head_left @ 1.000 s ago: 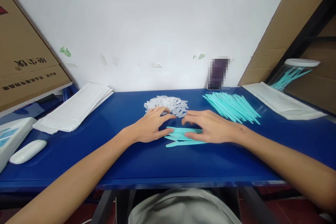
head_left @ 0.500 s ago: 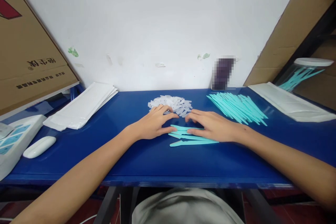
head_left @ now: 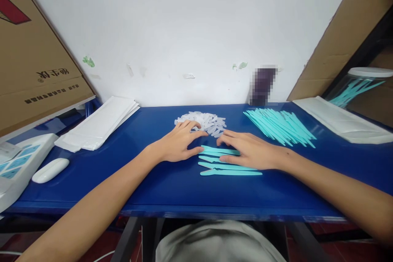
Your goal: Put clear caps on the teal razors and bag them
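My left hand [head_left: 179, 143] lies flat and open on the blue table [head_left: 172, 188], its fingertips touching a pile of small clear plastic caps [head_left: 207, 121]. My right hand [head_left: 250, 149] also lies flat and open, resting on several teal plastic sticks [head_left: 229, 167] laid side by side between the hands. The uppermost sticks are partly hidden under its fingers. Neither hand grips anything.
A larger heap of teal sticks [head_left: 281, 126] lies at the back right, with flat white bags [head_left: 344, 122] and a clear jar of sticks [head_left: 357, 86] beyond. More white bags [head_left: 98, 125], a white mouse [head_left: 50, 170], a white device [head_left: 15, 166] and a cardboard box [head_left: 33, 61] are at the left.
The teal sticks under my right hand have spread into a neater row nearer the table's front. The view has shifted slightly left; both hands stay flat.
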